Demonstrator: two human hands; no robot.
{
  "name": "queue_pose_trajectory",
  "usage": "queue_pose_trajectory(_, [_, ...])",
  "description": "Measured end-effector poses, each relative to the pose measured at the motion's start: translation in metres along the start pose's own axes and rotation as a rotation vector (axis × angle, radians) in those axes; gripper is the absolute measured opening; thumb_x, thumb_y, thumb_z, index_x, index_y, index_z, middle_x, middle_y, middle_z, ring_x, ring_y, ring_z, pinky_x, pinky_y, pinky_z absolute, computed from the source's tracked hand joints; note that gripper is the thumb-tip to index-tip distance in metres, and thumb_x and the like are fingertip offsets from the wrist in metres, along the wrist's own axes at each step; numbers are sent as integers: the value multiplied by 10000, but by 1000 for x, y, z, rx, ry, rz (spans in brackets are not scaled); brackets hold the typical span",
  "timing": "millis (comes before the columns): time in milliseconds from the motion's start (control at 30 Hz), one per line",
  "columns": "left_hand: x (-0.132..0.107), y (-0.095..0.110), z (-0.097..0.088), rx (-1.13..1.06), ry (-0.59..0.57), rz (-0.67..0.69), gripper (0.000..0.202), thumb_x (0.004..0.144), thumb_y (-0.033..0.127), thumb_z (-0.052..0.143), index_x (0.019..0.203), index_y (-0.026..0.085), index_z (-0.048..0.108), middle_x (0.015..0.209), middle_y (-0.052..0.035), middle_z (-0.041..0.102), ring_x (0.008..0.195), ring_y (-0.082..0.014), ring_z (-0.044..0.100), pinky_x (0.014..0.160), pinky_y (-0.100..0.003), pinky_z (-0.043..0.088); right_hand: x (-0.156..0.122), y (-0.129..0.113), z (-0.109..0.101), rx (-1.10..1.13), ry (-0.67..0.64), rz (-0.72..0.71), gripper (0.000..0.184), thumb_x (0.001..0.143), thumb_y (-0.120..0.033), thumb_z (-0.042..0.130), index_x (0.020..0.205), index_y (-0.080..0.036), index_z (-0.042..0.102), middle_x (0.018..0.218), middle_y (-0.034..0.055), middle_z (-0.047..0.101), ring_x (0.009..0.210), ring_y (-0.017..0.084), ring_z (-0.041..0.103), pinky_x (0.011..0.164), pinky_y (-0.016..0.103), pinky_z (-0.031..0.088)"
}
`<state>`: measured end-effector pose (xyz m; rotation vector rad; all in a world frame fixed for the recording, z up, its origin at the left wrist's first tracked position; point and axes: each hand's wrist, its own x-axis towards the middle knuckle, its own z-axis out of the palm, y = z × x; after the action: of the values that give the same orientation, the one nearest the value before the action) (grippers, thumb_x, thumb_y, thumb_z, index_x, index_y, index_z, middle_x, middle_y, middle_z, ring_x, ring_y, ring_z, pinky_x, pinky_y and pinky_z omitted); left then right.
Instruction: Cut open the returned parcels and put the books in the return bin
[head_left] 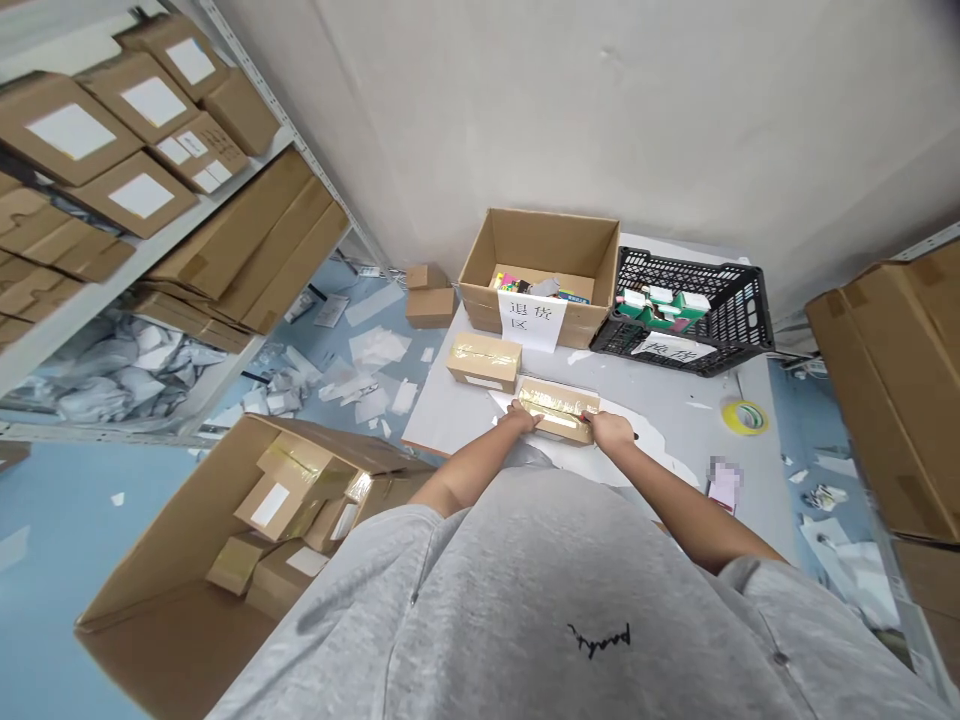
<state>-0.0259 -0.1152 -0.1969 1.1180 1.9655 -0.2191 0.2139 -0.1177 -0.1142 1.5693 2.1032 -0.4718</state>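
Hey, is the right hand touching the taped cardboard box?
Touching. The head view shows the right hand at the end of the taped cardboard box, with its fingers resting on the box with no gap.

The scene is bright, and the light falls quite evenly, it seems from above. The pale wall (637,120) looks flat and a little gray. A strong glare shines on the packing tape (556,405) of the carton in the middle. Shadows are soft, and the darkest one lies inside the open cardboard box (169,650) at near left. The wide lens bends the metal shelf (146,255) at far left, and things look stretched toward the edges. The middle is fairly sharp, but one small paper item (724,485) at right is blurred into square pixels.
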Motion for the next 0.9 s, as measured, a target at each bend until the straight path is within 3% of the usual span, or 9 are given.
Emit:
queue_pose_trajectory(400, [-1,3,-6,72,-39,-59,976,838,796,576,1544,183,297,1622,-237,403,1447,-420,476,1133,-529,420,-37,26,31,112,83,160,660,970,-46,446,1560,-340,492,1167,155,689,1029,279,706,828,333,449])
queue_pose_trajectory(500, [-5,2,-8,69,-40,-38,959,852,787,566,1546,187,285,1615,-233,420,1440,-410,486,1126,-514,426,-41,30,37,183,104,186,603,984,-95,467,1529,-345,532,1153,147,706,994,269,710,823,329,449])
queue_pose_trajectory(567, [-7,2,-8,70,-35,-28,937,860,782,561,1539,197,289,1612,-229,426,1434,-403,495,1119,-500,432,-42,39,42,265,130,209,473,1014,-182,483,1436,-344,624,1122,131,725,970,266,710,813,326,455])
queue_pose_trajectory(667, [-9,3,-9,53,-32,-27,938,865,761,582,1533,175,283,1596,-247,438,1422,-412,503,1114,-498,428,-45,56,53,499,194,279,309,1031,-325,521,1275,-309,710,1015,89,746,880,234,711,746,292,471])
queue_pose_trajectory(767, [-12,4,-11,24,-40,-13,958,871,731,609,1527,123,267,1560,-286,463,1404,-424,511,1115,-496,416,-44,65,64,908,205,343,297,1029,-421,528,1208,-237,678,841,33,705,620,154,655,605,243,472])
queue_pose_trajectory(900, [-20,1,-11,0,-18,8,956,862,733,615,1526,141,264,1519,-272,519,1382,-408,540,1115,-472,424,-27,48,72,1283,180,390,370,953,-524,647,1114,-194,604,771,-6,643,476,109,571,518,230,480])
